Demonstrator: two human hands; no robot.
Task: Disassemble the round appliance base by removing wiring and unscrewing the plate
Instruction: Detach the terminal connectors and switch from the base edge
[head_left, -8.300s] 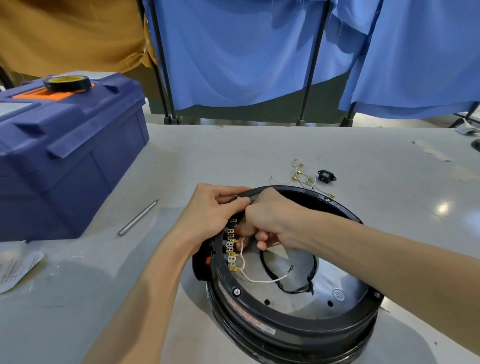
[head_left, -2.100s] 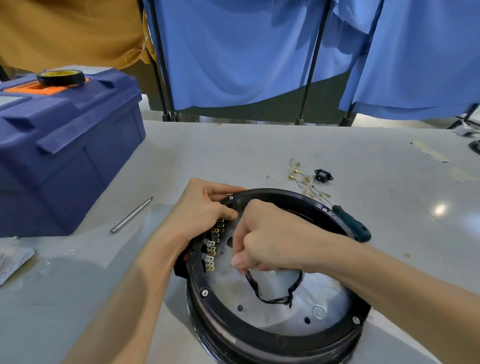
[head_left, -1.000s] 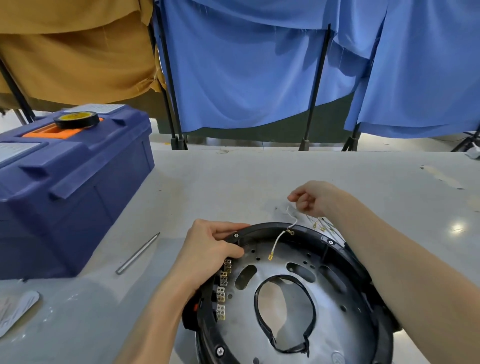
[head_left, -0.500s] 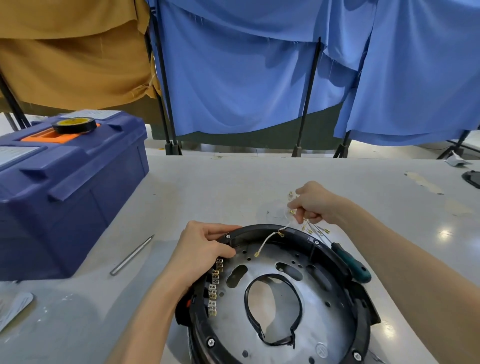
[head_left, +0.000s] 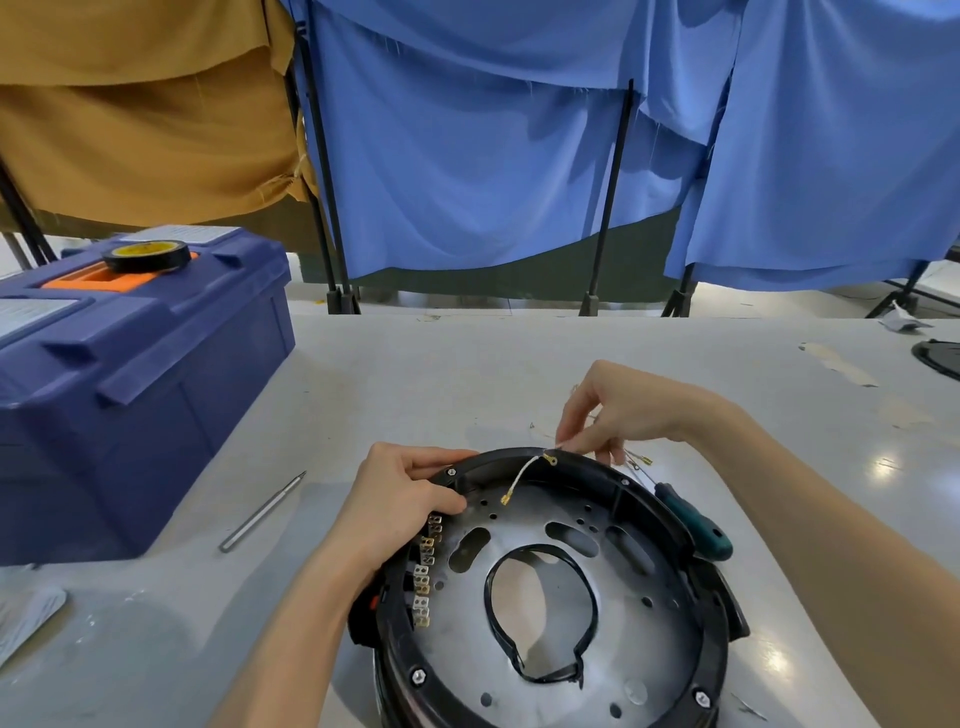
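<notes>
Beneath both hands, on the table (head_left: 467, 374), sits the round base (head_left: 723, 649), its metal plate (head_left: 644, 660) facing up. The left hand (head_left: 400, 499) grips the rim's far-left edge and steadies it. The right hand (head_left: 618, 410) pinches a white wire (head_left: 523, 475) above the far rim. This looks like the wiring step. Next, the wire probably goes down beyond the right hand, then the screwdriver (head_left: 696, 525) below that wrist serves the plate's screws.

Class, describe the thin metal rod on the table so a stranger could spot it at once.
Start at the big blue toolbox on the left. Between it and the round black appliance base, a thin silver rod lies on the tabletop. Unlike the screwdriver across the base, it has no green handle.
</notes>
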